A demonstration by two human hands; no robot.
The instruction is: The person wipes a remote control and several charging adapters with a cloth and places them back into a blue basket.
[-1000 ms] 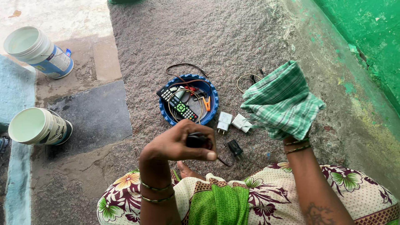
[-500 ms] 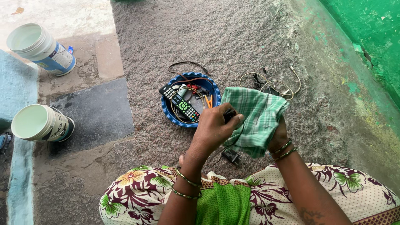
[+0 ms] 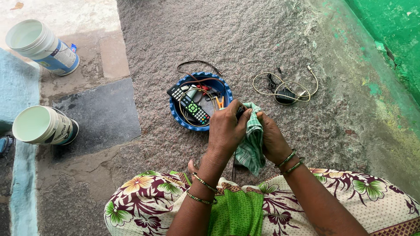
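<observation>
Both hands meet just in front of the blue bowl (image 3: 175, 114). The left hand (image 3: 227, 129) has its grip clamped on a small black object (image 3: 240, 112); the right hand (image 3: 272, 140) grips the green checked cloth (image 3: 252, 144) against it. Beyond the bowl's far rim lies bare gravel floor (image 3: 245, 35); a coiled cable (image 3: 284, 85) rests to its right.
</observation>
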